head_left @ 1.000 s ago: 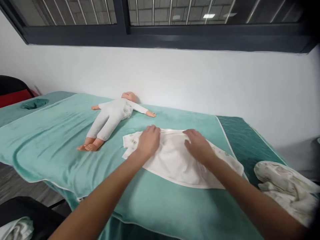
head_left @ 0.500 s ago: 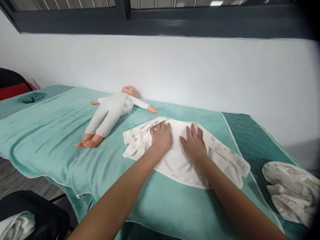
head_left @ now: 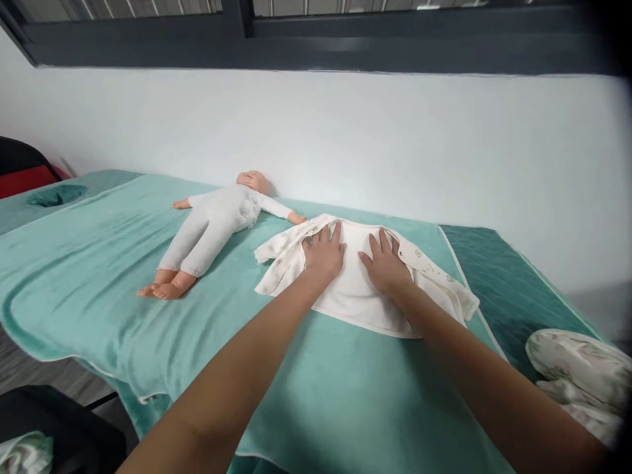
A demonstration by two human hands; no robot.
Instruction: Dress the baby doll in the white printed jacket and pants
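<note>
While both of my hands rest flat on it, the white baby garment [head_left: 353, 299] lies spread on the teal towel [head_left: 99, 289], just right of the doll [head_left: 212, 220]. My left hand [head_left: 323, 253] presses palm down with its fingers spread, near the garment's left sleeve. My right hand [head_left: 388, 266] does the same just beside it, close but not touching. The palms hide the garment's upper middle. At the right edge, a printed cloth bundle [head_left: 577, 375] is cut off by the frame's dark border.
</note>
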